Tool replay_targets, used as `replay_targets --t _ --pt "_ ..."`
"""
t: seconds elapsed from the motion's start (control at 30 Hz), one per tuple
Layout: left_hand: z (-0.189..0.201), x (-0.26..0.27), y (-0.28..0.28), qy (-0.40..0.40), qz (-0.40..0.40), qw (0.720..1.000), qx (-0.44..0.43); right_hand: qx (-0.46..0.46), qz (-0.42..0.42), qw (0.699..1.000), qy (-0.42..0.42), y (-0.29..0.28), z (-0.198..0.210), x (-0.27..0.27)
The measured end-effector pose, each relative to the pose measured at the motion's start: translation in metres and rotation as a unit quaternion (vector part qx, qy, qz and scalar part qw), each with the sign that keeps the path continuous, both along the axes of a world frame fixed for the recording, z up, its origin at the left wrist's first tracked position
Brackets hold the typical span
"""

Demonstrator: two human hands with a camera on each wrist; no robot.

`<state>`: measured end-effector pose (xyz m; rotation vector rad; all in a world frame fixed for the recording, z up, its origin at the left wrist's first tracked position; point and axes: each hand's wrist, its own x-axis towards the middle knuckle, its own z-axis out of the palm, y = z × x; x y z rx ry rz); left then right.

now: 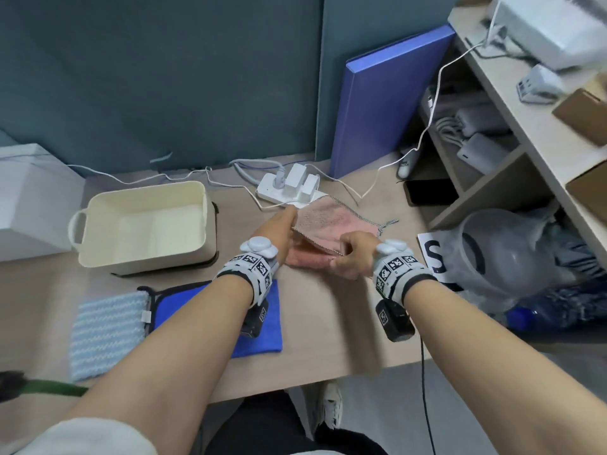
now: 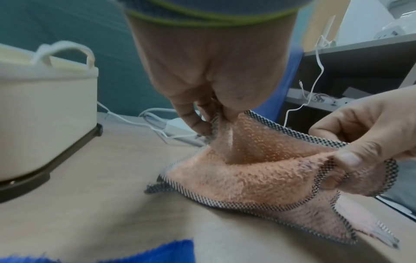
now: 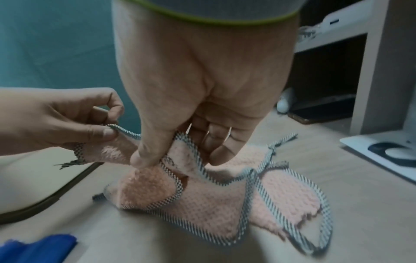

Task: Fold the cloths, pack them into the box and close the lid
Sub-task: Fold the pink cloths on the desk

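Observation:
A pink fluffy cloth with checked trim lies partly on the wooden table, right of the box. My left hand pinches its trimmed edge and lifts it. My right hand pinches a near corner between thumb and fingers, also raised off the table. Between the two hands the pink cloth sags, and its far part rests flat. The cream box stands open with nothing inside, on a dark flat base. A blue cloth and a light blue cloth lie flat near the front edge.
A white power strip with plugs and cables sits just behind the pink cloth. A shelf unit and plastic bags crowd the right side. A blue board leans on the back wall. A white box stands far left.

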<state>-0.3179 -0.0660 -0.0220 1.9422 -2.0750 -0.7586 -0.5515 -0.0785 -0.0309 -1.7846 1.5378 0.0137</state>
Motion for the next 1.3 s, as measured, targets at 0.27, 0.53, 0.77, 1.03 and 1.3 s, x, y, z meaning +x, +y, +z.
replay_targets --t 0.27,0.53,0.77,1.03,1.3 --pt "0.063 -0.035 0.021 0.063 0.001 0.997 -0.047 -0.039 -0.051 0.99 -0.128 -0.005 0.052 -0.001" --pt "0.107 -0.078 0.053 0.116 0.082 0.987 -0.069 0.04 -0.078 0.976 -0.201 0.011 0.122 0.007" --pt "0.121 -0.066 0.065 0.114 0.071 0.987 -0.086 -0.03 0.014 0.975 -0.22 0.03 0.144 -0.005" --pt "0.16 -0.058 0.081 0.08 0.048 0.993 -0.076 -0.173 0.18 0.967 -0.056 0.034 0.168 -0.013" --pt "0.172 -0.052 0.087 0.058 0.037 0.995 -0.068 -0.219 0.219 0.951 -0.013 0.033 0.183 -0.002"
